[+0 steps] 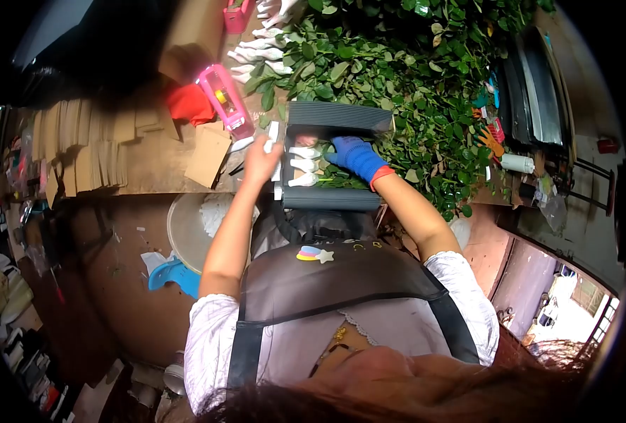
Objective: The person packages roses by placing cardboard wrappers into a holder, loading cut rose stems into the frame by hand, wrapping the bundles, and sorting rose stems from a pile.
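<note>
My right hand, in a blue knit glove with a red cuff, is closed over stems just right of several flower heads in white net sleeves. These heads lie in a row inside a dark ribbed holder, and one pinkish head sits above them. Green leafy stems run rightward under the glove. Bare, my left hand is at the holder's left side. Its fingers are bent around something small and white beside a white strip; what it is, I cannot make out.
A leafy heap covers the table's right side, with more sleeved heads at its left. A pink tape dispenser, a red cloth and cardboard pieces lie left. Below the table edge are a round bin and a blue stool.
</note>
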Tool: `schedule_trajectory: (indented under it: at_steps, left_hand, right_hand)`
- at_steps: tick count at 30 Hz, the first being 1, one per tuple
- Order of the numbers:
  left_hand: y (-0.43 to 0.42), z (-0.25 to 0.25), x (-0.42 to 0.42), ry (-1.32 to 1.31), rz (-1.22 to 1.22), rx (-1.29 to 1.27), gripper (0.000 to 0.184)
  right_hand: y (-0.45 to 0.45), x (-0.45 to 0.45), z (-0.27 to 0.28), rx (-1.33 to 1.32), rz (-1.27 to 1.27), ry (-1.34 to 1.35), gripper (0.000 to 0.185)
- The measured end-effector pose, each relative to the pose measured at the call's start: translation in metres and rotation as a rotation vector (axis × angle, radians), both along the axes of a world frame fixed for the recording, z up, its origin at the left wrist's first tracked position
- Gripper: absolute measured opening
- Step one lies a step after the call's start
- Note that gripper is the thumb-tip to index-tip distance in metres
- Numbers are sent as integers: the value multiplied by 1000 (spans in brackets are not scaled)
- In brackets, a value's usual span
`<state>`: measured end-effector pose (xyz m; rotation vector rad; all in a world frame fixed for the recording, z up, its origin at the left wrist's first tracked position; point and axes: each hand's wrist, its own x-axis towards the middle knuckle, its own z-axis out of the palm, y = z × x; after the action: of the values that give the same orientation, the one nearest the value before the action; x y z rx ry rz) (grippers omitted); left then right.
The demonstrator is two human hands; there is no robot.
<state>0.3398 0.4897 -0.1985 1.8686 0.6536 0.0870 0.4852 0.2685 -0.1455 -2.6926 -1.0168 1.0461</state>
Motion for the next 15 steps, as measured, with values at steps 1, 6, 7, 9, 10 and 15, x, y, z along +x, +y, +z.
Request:
schedule_trajectory:
  at_steps: [1,6,7,9,10,15]
  left_hand:
    - [-13,20,7,98,-61,163,41]
    - [-36,-1,8,147,-184,125,44]
    - [-34,-4,4,144,-154,52,44]
    - [-38,-8,-7,96,87,-162,35]
    - [-30,-14,-9,2,264,-186,33]
    - [22,10,-32,55,18,-169,25]
  right_hand:
    - [-4,0,-15,39,9,-37,55]
    - [0,-10,-20,-16,39,-149,49]
    - [0,-10,-20,1,40,-164,49]
    - [0,-8,-22,16,23,-174,50]
    - [0,-7,-25,14,6,-165,52]
    - [-2,0,9,16,-1,13,65]
